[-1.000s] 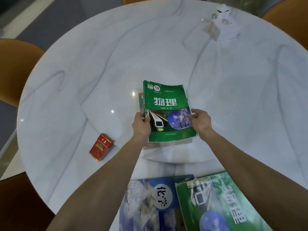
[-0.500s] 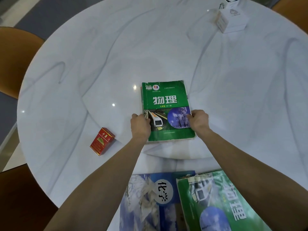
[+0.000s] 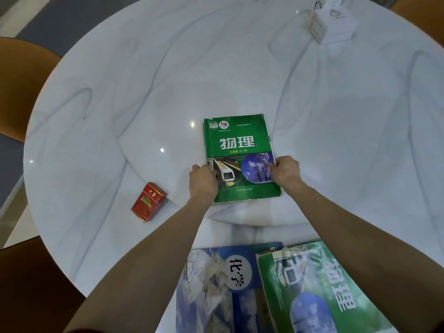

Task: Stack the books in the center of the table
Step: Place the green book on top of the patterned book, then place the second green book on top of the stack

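Your left hand and right hand pinch the green physics textbook by both edges, squaring it on the stack

**Count of things on the surface**

Three book covers show in full or in part: two green books, one at the centre and one at the near edge, and one blue book beside the latter. Page edges under the centre book hint at more beneath; their number cannot be told. One red pack. One white box. Two hands, left and right.
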{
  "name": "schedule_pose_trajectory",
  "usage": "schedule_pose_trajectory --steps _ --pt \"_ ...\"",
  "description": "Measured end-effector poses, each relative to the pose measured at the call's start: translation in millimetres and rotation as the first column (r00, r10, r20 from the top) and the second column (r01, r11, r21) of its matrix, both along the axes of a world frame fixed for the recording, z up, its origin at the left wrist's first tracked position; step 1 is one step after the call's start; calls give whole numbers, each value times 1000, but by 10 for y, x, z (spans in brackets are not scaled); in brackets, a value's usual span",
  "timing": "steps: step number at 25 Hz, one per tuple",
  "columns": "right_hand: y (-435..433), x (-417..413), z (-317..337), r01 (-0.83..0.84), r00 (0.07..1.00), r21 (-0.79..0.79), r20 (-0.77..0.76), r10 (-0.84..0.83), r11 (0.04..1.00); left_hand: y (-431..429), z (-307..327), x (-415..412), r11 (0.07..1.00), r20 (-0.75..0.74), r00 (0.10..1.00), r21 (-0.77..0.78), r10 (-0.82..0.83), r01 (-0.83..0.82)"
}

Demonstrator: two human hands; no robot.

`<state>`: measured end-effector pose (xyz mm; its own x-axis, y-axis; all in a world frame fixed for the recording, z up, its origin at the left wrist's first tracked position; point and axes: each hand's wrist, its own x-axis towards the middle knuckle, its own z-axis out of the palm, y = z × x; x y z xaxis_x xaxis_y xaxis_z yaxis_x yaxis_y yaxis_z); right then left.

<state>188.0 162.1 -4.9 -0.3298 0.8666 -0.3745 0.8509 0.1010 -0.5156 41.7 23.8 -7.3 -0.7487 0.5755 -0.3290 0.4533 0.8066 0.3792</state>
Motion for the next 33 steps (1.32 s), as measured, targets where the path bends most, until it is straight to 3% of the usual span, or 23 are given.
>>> schedule_pose_trajectory --steps 3,6,10,16,27,33 --pt "8 41 59 -40 998 -22 57 41 999 -40 71 -2 998 -34 998 -35 -44 43" --pt "-39 118 135 -93 989 44 116 87 995 -90 166 -14 984 -185 967 -57 -175 168" --pt "-200 269 276 -164 973 138 188 136 977 -98 322 100 889 -280 846 -78 -454 451" --pt "-554 638 445 -187 959 253 257 120 949 -56 530 436 711 -367 632 -129 -682 692" --pt "-1364 1735 421 128 949 264 247 -195 956 -51 492 1316 382 -298 322 -168 -899 909" --pt "-1935 2267 138 390 866 188 257 -429 901 -139 200 1739 288 -144 270 -118 -952 950"
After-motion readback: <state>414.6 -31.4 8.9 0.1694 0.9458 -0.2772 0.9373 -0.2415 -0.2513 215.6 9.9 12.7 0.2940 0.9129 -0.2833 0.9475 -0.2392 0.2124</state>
